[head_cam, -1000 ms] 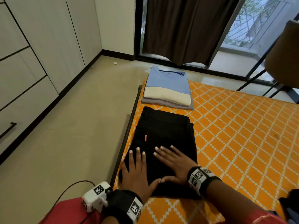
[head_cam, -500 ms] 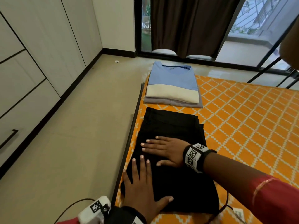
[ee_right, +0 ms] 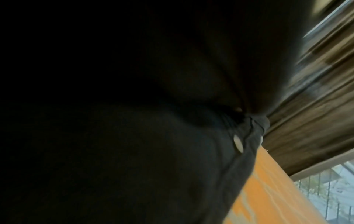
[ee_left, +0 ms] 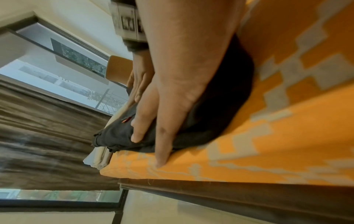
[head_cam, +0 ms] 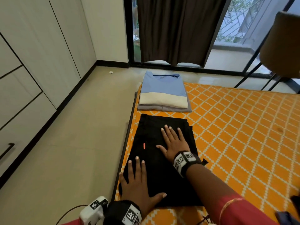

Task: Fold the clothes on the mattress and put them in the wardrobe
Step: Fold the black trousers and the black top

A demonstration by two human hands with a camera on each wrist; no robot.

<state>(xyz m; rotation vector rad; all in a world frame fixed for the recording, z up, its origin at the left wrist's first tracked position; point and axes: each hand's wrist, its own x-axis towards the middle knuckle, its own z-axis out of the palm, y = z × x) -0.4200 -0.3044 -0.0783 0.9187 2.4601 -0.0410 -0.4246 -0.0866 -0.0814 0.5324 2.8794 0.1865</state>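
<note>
Standing along the left wall, the wardrobe [head_cam: 32, 65] shows you pale flat doors and one dark handle [head_cam: 7, 151] low down, with bare floor [head_cam: 73, 151] between it and the mattress [head_cam: 235, 127]. Your left hand [head_cam: 138, 184] lies flat on the near left part of the folded black trousers [head_cam: 155, 166], fingers straight and spread, thumb out toward the right, gripping nothing. In the left wrist view its little finger runs past the cloth's edge onto the orange cover. A small red tag [head_cam: 144, 146] sits on the trousers between your hands. Your right hand [head_cam: 174, 142] presses palm down farther up the trousers, fingers extended, also holding nothing. Beyond the trousers, at the mattress's far left corner, rests a folded blue and cream shirt [head_cam: 163, 90] atop a grey garment [head_cam: 164, 108]. At far right stands a brown chair [head_cam: 282, 46].
</note>
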